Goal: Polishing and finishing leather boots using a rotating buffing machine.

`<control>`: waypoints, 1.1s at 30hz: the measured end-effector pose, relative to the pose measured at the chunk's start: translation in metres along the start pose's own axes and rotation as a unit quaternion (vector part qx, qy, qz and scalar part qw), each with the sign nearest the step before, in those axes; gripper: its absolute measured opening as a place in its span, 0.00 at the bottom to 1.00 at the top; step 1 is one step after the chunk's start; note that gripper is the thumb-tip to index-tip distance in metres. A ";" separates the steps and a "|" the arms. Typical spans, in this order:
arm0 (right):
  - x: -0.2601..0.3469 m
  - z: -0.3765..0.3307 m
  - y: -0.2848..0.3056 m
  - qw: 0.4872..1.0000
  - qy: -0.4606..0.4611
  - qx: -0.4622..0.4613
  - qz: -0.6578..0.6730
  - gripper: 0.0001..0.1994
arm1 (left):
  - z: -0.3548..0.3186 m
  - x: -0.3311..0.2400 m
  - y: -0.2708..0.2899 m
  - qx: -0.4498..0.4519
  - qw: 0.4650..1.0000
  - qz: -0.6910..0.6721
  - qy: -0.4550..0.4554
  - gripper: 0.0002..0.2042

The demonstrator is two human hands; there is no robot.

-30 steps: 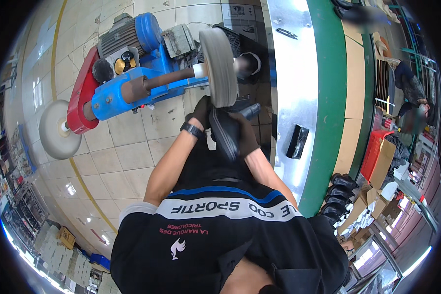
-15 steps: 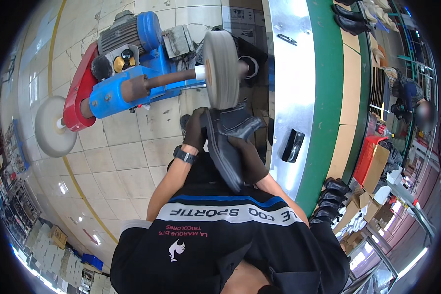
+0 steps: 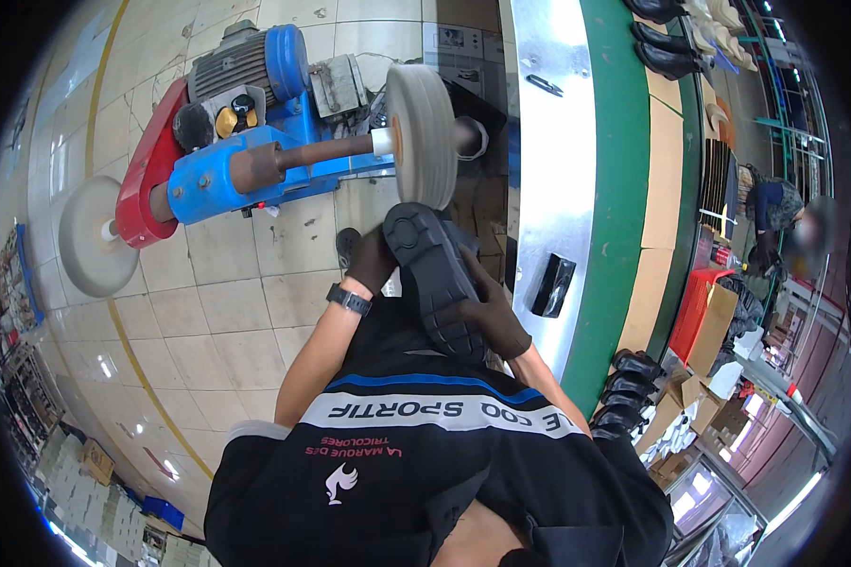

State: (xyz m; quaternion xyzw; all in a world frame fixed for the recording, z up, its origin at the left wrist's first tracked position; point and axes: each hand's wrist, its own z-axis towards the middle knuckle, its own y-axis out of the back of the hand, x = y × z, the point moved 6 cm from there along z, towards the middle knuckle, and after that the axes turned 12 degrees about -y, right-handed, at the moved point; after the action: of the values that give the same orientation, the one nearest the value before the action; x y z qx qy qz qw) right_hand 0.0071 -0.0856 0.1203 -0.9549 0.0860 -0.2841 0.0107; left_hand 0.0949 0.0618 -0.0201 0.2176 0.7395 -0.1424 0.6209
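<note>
our left hand (image 3: 373, 262) and right hand (image 3: 492, 317) close round one black shoe (image 3: 431, 260); dark lettering (image 3: 362, 411) crosses our shirt (image 3: 397, 487); we count two pale wheels (image 3: 425, 142).

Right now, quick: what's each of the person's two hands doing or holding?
Dark-gloved left hand: closed on the black, tread-soled shoe, near the pale round wheel.
Dark-gloved right hand: closed on that shoe too, farther from the wheel.

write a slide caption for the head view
Gloved left hand and gloved right hand hold a black shoe, sole toward the camera, by a buffing wheel.
</note>
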 end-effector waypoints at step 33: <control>-0.033 0.074 0.052 0.987 0.022 -0.023 0.156 0.30 | 0.041 -0.010 -0.039 0.165 0.880 -0.405 0.186 0.22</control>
State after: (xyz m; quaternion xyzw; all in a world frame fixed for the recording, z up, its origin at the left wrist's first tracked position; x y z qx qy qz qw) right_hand 0.0116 -0.1332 0.0371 -0.9231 0.2411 -0.2980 0.0311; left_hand 0.1121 0.0068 -0.0204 0.0205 0.8305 -0.4588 0.3151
